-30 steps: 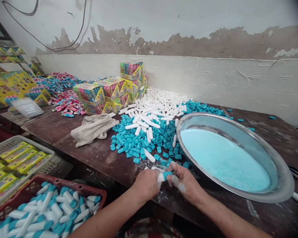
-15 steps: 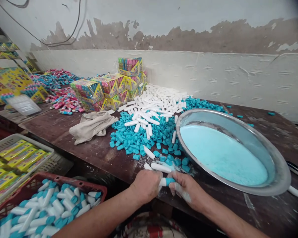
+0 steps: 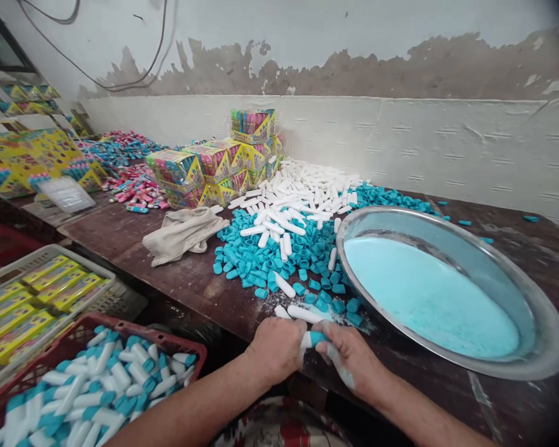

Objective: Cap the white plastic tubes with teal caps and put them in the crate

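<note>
White tube (image 3: 306, 340) is left of the basin (image 3: 546, 347), grasped by the left hand (image 3: 278, 349). The right hand (image 3: 351, 352) pinches its teal cap (image 3: 317, 338).

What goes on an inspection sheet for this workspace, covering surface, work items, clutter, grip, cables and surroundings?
Surface: dark brown table, white specks near the hands.
Work items: loose teal caps and white tubes heaped together; metal basin of pale blue contents; red crate of capped tubes.
Clutter: crumpled cloth left of the heap; stacked display boxes behind it.
Grip: left hand around one held tube; right hand fingers its teal end.
Cables: dark cable looped against the wall.
Surroundings: wall paint peeling.
</note>
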Tool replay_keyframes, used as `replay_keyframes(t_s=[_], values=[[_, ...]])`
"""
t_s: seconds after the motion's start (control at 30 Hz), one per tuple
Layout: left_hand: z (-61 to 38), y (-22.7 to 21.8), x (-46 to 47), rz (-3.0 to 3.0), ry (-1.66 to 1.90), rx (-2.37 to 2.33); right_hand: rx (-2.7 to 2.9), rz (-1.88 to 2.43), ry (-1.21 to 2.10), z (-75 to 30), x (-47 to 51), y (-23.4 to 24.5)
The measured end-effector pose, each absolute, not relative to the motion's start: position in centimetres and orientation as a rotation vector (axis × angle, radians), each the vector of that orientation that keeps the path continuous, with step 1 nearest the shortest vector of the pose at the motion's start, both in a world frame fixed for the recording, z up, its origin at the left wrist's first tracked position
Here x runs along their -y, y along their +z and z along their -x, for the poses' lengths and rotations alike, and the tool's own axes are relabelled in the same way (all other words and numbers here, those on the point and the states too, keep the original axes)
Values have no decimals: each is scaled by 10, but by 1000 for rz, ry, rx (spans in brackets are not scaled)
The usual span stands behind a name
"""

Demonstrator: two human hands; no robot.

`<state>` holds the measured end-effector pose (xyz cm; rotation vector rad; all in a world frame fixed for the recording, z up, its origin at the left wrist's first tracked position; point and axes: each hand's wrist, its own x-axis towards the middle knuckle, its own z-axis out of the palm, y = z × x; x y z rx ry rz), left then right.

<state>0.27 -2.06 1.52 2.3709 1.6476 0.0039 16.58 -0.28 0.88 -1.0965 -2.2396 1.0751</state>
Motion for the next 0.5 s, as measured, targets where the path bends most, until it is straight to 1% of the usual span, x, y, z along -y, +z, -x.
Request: replay_keyframes(t_s=[0.17, 0.23, 0.33, 0.4, 0.5], values=[[19, 6, 37, -2333, 128, -1603, 2365, 1063, 1140, -162, 10, 24], [46, 3, 55, -2162, 194, -1746, 2338, 1123, 1116, -168, 12, 26], [115, -5, 98, -1772, 234, -2080, 2244, 1265, 1043, -190, 11, 21], [171, -19, 133, -1562, 157, -2256, 2167, 1342, 1029, -207, 8, 14], [241, -44, 169, -1296, -71, -2465, 2055, 1403, 1040, -226, 5, 5]])
